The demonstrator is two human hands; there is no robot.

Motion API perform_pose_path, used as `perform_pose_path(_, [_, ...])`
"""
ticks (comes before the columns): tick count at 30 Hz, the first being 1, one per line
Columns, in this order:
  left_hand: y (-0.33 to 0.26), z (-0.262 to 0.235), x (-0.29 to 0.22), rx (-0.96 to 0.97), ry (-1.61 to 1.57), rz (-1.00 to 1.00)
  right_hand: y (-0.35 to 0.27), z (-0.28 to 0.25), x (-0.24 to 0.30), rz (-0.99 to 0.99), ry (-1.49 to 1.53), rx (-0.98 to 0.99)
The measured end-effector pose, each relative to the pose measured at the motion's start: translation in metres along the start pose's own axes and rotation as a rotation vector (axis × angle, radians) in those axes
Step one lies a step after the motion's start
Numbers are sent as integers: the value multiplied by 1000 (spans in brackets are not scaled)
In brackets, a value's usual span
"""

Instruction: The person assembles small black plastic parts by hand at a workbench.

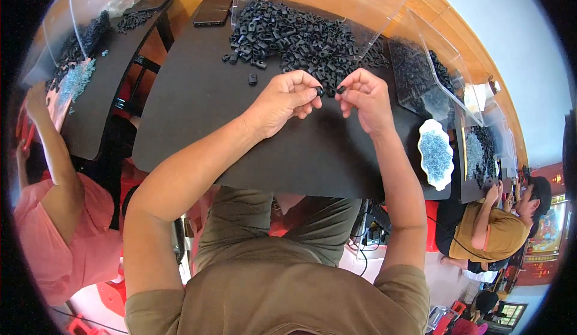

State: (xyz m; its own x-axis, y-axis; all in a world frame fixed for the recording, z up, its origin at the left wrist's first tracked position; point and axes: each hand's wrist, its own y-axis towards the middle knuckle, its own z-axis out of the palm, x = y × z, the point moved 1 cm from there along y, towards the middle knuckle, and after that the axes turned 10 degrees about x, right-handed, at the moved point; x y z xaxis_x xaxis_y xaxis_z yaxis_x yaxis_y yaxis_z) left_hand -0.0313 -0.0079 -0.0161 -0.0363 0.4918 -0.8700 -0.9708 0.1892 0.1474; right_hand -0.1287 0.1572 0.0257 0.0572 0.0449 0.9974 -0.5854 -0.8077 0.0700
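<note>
Above the bench [192, 106], between its near edge and the heap [288, 37] toward its far edge, our left fingers [302, 98] pinch a small black part [319, 91], our right fingers [356, 98] another dark piece [341, 89]; both seem light, stiff, best held by their sides.

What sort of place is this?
Probably a small hand-assembly workshop. A heap of small black plastic parts and a white scalloped dish of pale-blue pieces share the dark table; a person in pink and another in mustard have similar parts nearby.
</note>
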Motion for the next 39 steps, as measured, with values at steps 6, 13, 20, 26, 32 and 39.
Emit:
perform_pose_path(6, [-1, 5, 1, 3, -2, -5, -3, 20, -2, -13, -205, -11])
perform_pose_path(13, [-1, 9, -2, -11, -29, -1, -10, 27, -1, -101, -170, -11])
perform_pose_path(20, [-1, 1, 0, -70, -101, 35, -6, 38, -9, -257, -227, -24])
perform_pose_path(26, [0, 6, -2, -73, -70, 40, -8, 38, -8, -279, -280, -34])
perform_pose_path(32, [-2, 8, -8, -31, -19, 36, -12, 34, -3, -209, -116, -94])
perform_pose_path(39, [-3, 9, -6, 25, -52, 53, -15, 44, 2, -181, -43, -51])
